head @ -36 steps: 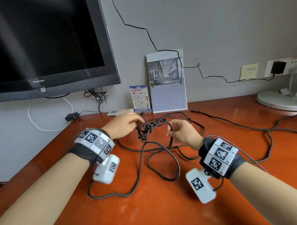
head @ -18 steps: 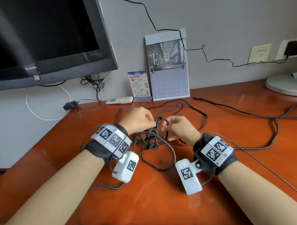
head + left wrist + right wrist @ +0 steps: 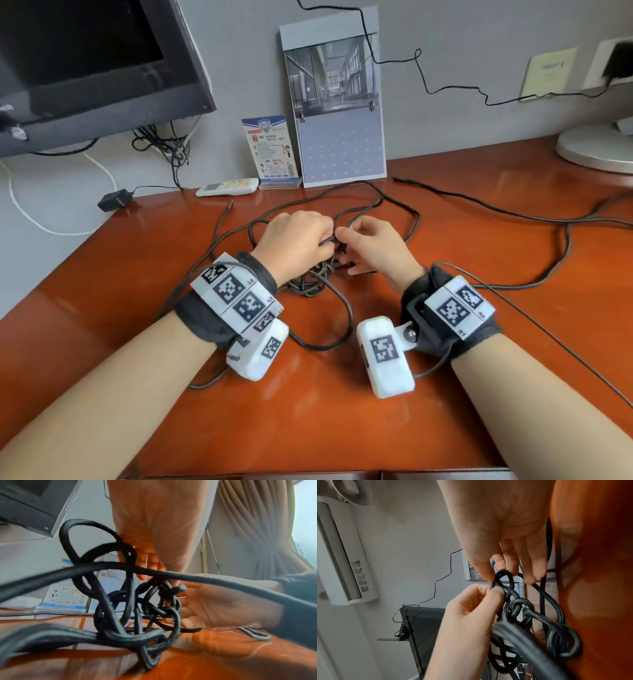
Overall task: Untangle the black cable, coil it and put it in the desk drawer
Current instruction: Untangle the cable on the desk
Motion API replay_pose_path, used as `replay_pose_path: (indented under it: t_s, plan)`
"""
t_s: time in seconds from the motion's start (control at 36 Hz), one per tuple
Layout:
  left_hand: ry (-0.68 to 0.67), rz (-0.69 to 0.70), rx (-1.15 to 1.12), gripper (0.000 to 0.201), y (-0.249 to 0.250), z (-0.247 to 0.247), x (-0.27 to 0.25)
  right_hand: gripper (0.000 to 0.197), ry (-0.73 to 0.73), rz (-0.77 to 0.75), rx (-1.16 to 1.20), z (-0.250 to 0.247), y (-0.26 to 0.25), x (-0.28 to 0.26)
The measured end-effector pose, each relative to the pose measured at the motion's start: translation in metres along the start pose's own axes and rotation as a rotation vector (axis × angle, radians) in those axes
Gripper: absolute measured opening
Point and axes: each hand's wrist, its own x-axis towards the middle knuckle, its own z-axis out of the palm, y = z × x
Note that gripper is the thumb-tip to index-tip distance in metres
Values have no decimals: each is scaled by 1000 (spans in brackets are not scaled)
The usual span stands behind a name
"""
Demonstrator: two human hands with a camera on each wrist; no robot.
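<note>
You are at the very start of this job; the black cable (image 3: 339, 305) lies knotted on the desk (image 3: 342, 421), its tangle sitting near the middle of the top, a little toward the back edge, with long loose runs trailing off toward the right edge and a loop curling toward the front; nothing is coiled yet, and the knot (image 3: 137, 615) looks as tight and crowded as a knot can, several strands crossing through each other. Your left hand (image 3: 294, 245) has its fingers curled, thumb and forefinger pinching a strand at the top of the tangle; your right hand (image 3: 375, 246) meets it there, its thumb and fingertips pinching a small loop (image 3: 503, 577) just beside the left thumb, the other fingers loosely extended. So the step in hand, as I judge it, is picking the first loop free; the whole of the untangling remains, then the coiling, then the stowing. The drawer itself is hardly in view: only a dark strip shows under the front edge of the desk, and I cannot tell whether it is open; you will need a free hand for it later.
</note>
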Motion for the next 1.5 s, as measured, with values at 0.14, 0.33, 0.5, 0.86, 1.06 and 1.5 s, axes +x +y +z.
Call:
replay_pose_path:
  t_s: [0.14,0.33,0.5,0.86,1.06,1.5]
  plan:
    - [20,43,-140,12,-2,6,-7,20,-27,39,127,-1,0,1]
    - [87,-45,-385,30,-8,9,-12,20,-56,16,274,3,0,3]
    - [187,-168,-456,18,-3,2,-7,23,47,3,313,-3,-4,3]
    - [-174,-326,-658,52,15,-25,15,17,122,-149,14,-6,-5,2]
    - [-140,-254,-397,37,19,-36,27,19,144,-130,40,-9,-3,4]
    - [-102,-361,-879,46,-2,-52,14,23,147,-228,-4,-6,-2,3]
